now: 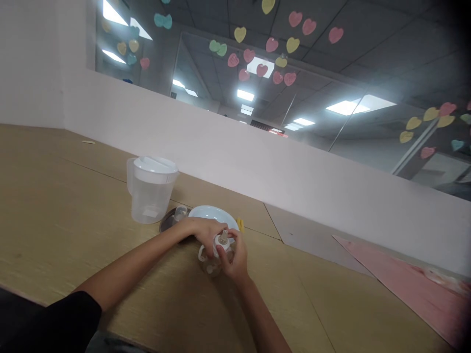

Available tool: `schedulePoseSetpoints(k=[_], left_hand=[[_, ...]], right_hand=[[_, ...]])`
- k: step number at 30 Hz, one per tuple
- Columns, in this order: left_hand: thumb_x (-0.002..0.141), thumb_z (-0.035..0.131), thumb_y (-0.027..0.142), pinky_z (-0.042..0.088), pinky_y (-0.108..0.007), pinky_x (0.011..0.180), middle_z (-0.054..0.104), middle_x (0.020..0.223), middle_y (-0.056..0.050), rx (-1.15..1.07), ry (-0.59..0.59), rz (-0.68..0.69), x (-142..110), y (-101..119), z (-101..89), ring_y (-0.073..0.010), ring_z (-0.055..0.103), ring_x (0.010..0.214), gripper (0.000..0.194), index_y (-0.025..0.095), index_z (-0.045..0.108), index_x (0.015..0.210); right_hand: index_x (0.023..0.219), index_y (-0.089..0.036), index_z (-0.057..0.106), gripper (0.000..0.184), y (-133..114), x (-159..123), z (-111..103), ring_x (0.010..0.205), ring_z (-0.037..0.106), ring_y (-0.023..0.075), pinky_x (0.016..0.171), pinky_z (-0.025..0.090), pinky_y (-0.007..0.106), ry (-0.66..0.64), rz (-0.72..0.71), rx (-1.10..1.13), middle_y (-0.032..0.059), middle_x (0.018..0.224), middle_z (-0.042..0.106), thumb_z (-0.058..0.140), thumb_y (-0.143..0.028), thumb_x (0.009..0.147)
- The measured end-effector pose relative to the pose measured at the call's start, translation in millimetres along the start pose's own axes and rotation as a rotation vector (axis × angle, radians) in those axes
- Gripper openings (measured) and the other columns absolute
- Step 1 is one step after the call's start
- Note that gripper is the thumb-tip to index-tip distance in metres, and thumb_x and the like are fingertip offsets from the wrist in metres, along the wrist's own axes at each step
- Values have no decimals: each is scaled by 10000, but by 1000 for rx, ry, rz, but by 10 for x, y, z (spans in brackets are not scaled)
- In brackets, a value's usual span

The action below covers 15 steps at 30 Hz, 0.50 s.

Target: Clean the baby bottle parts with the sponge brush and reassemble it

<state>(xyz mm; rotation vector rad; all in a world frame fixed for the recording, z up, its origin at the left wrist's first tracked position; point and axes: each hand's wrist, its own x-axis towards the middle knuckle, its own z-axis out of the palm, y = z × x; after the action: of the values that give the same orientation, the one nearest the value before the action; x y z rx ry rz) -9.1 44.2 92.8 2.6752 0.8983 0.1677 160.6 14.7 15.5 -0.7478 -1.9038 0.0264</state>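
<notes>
Closest in view, a black sleeve (47, 318) covers the upper part of the left arm, and both bare forearms reach in across the surface (66, 215) to meet at a small clear feeding bottle (215, 262). The bottle is held up off the surface, tilted, with a white collar (221, 243) and a pale teat (223, 237) at its top and a white loop handle (201, 254) sticking out on the left. The left hand (204, 231) is curled over the collar from behind, fingers closed around it, while the right hand (233, 257) grips tight at the collar and the bottle's shoulder from the near side, its fingertips (228, 234) pinched close to the teat. Just beyond the hands lies a pale blue plate (211, 212), with a small yellow piece (240, 224) at its right edge (too small to name exactly). To the left of the plate, a clear domed cap (180, 213) sits on a dark round dish (166, 221), just beside a clear plastic pitcher (147, 198) with a white lid (154, 164) and a little water in it, perhaps. Farther right, a grey panel (309, 235) and a pink board (401, 289) lie on the surface — and past them all rises a white wall (257, 166), topped by glass covered in paper hearts (272, 44).
</notes>
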Motion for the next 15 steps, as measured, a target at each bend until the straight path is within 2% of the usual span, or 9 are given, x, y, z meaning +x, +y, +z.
schedulePoseSetpoints(k=[4,9,13,15], left_hand=[[508,739,361,439,-283,642,612,957,-42,9,-19,-3,23,3,9,-234,583,823,651,179,477,1075],[531,735,312,453,-297,691,619,978,-56,-1,-27,11,8,8,5,-237,579,861,627,161,490,1089],[560,723,275,476,-250,704,594,1146,-48,-175,-154,50,-73,-159,-91,-195,597,904,755,214,421,1249],[609,686,254,487,-218,708,530,1272,-57,-256,-137,-15,-121,-309,-159,-173,600,959,803,238,338,1333]], right_hand=[[1039,-180,457,310,-22,-2,35,779,540,195,682,467,350,34,-63,-122,53,872,533,547,-339,789],[1011,-188,462,308,12,-15,31,745,544,188,636,460,328,43,-76,-163,39,833,538,570,-356,777],[1000,-188,478,295,29,-16,16,743,554,184,636,462,316,31,-93,-185,33,817,553,568,-370,786],[993,-185,485,289,31,-15,16,739,553,184,639,464,318,27,-108,-203,37,816,559,566,-373,787]])
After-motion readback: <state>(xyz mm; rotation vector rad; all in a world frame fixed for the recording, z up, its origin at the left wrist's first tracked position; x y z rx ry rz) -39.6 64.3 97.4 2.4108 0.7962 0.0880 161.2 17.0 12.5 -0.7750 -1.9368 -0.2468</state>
